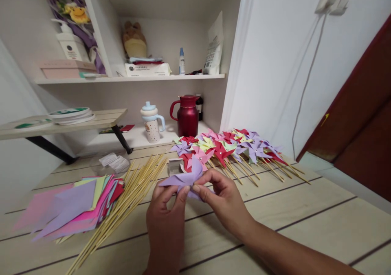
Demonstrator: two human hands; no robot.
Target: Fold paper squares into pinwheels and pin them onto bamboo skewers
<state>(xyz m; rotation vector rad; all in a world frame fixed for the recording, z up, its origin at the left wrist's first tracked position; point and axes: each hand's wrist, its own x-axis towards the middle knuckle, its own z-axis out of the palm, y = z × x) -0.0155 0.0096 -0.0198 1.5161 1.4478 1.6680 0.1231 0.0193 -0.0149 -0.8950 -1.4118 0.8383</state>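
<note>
Above the wooden table (305, 222), both hands pinch a purple paper pinwheel (186, 178): left hand (166, 214) at seven o'clock, right hand (221, 199) at four. Its long fold runs nine to three; bamboo sticks (128, 197) lie nearer the left hand.

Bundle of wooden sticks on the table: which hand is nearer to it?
Left. The left hand sits just right of the wooden sticks, holding the purple paper; the right hand holds it too, farther right.
</note>
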